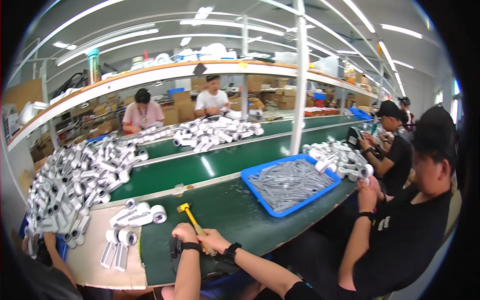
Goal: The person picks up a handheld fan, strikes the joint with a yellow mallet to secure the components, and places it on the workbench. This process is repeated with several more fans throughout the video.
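My right hand (215,241) is wrapped round the yellow handle of a hammer (191,216). Its yellow head points away from me, above the green work surface. Close beside the handle, my left hand (185,232) is closed in a fist; what it holds, if anything, is hidden. Both wrists wear black bands. Left of my hands, several white plastic parts (134,216) with round dark-centred ends lie in a small group. Nearer to me, more such parts (120,239) lie beside two white loop-shaped pieces (114,256) on a cardboard sheet (90,265).
A blue tray (280,214) of thin grey strips stands right of the hammer. A large heap of white parts (75,175) covers the left side. Behind runs a green conveyor belt (200,167). A co-worker (400,235) sits close on my right; another person's arm (55,255) reaches in at left.
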Demonstrator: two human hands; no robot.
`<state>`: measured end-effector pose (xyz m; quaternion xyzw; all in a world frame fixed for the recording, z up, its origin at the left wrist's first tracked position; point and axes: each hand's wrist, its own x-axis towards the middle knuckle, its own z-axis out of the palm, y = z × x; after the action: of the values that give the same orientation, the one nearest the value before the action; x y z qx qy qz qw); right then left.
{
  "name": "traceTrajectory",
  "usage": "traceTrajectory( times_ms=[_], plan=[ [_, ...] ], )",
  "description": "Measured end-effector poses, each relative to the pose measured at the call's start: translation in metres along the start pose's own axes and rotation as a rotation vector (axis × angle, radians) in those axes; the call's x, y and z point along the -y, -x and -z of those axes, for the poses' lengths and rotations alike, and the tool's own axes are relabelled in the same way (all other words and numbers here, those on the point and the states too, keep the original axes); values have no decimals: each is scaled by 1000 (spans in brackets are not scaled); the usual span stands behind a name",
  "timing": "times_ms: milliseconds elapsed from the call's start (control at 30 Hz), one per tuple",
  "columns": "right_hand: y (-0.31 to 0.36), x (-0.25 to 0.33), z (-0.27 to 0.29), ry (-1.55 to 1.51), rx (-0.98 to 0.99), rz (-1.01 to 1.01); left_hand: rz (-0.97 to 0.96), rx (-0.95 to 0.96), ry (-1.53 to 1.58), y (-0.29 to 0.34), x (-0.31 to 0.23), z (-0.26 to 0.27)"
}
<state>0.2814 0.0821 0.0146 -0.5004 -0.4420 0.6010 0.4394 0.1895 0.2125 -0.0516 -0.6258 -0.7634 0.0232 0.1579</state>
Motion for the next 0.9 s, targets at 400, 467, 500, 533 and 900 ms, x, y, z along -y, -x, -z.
traceTrajectory(
  times_ms=[400, 467, 500, 533, 900],
  plan=[
    [-52, 7, -40, -343, 34, 25, -349, -211, 511, -2, 75, 33],
    [-48, 9, -39, -427, 33, 26, -391, -161, 536, -1, 79, 29],
    [-46, 11, -40, -409, 28, 21, -431, -104, 613, -1, 86, 32],
    [-46, 13, -40, -411, 32, 11, -425, -96, 610, -1, 88, 34],
    [-44, 19, -40, -376, 23, 12, -433, -65, 745, 5, 93, 51]
  ],
)
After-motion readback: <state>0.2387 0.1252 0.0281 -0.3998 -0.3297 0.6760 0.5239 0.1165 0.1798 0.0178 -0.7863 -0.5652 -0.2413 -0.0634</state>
